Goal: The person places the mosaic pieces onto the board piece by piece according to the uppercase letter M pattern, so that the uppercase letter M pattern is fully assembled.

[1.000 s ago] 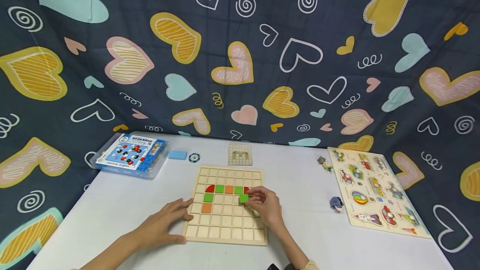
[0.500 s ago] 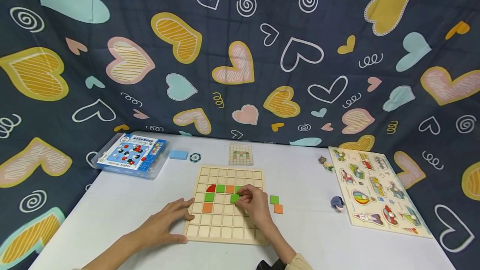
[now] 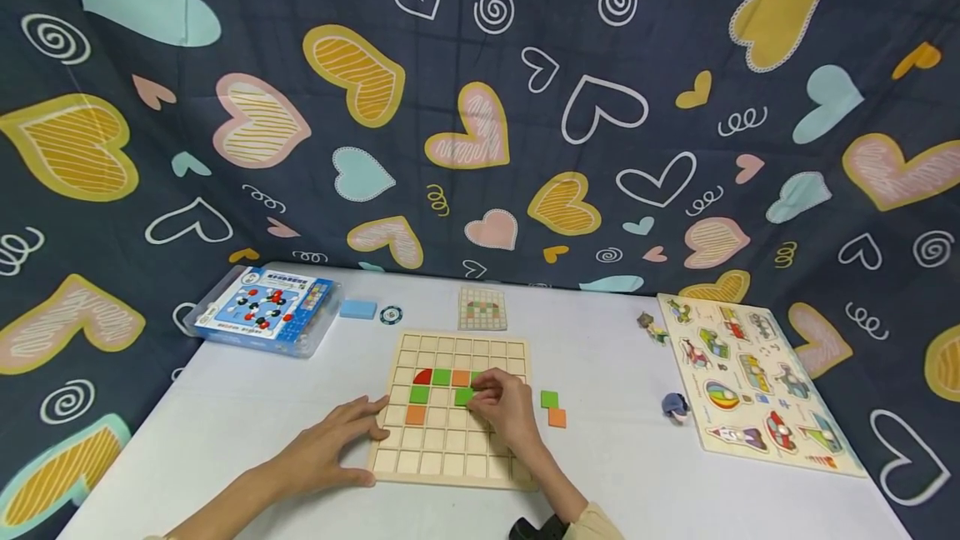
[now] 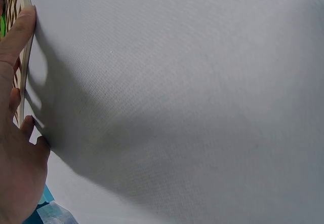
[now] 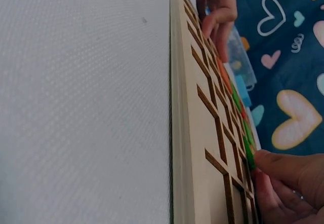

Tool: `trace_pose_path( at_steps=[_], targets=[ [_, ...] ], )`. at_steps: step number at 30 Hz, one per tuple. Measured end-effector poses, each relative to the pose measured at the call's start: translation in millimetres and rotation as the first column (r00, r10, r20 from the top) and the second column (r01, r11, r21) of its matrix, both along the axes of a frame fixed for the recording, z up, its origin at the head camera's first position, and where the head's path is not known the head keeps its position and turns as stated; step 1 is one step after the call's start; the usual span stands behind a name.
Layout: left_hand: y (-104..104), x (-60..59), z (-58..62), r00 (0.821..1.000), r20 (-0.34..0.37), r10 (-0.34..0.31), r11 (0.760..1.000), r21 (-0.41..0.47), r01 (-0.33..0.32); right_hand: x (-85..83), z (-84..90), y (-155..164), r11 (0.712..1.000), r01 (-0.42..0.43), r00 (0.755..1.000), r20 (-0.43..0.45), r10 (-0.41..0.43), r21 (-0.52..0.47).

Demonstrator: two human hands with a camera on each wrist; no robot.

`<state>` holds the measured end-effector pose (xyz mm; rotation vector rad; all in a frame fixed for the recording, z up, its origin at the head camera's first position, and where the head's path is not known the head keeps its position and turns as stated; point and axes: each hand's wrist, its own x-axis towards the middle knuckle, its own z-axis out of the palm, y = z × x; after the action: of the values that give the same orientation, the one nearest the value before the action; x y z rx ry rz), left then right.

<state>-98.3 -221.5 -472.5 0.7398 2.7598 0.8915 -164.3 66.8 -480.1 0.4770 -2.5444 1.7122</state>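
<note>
A wooden grid board (image 3: 450,450) lies on the white table. In its upper rows sit a red quarter-round piece (image 3: 423,377), green tiles (image 3: 418,394) and orange tiles (image 3: 415,416). My right hand (image 3: 501,407) is over the board's middle and pinches a green tile (image 3: 464,396) low over the grid; the right wrist view shows that green tile (image 5: 249,158) at my fingertips (image 5: 276,163). My left hand (image 3: 330,444) lies flat with straight fingers against the board's left edge (image 4: 25,77).
A loose green tile (image 3: 549,398) and orange tile (image 3: 557,417) lie right of the board. A pattern card (image 3: 482,308), a blue box (image 3: 258,311), a blue block (image 3: 357,308) and a round chip (image 3: 389,315) sit at the back. An animal peg puzzle (image 3: 750,377) lies right.
My right hand has carried the green tile leftward across the board, from its right side to the middle. Two loose tiles right of the board came into sight. The left hand stayed put.
</note>
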Motion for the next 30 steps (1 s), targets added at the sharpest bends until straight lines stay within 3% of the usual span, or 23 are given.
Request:
trace_pose_path(
  at_steps=[12, 18, 26, 30],
  targets=[
    [2, 0.0, -2.2, 1.0, -0.001, -0.005, 1.0, -0.001, 0.005, 3.0, 1.6, 9, 0.996, -0.01, 0.996, 0.088, 0.018, -0.086],
    [2, 0.2, -3.8, 1.0, -0.004, -0.003, 1.0, -0.008, 0.003, 7.4, 8.2, 51, 0.987, 0.061, 0.985, 0.166, -0.036, -0.146],
    [1, -1.0, -4.2, 1.0, 0.003, 0.005, 1.0, -0.017, -0.005, 10.9, 13.0, 117, 0.98, 0.187, 0.962, 0.213, -0.169, -0.065],
    [0, -1.7, -3.9, 1.0, 0.007, 0.011, 1.0, -0.012, -0.011, 6.8, 10.6, 132, 0.982, 0.183, 0.961, 0.218, -0.168, -0.051]
  ],
)
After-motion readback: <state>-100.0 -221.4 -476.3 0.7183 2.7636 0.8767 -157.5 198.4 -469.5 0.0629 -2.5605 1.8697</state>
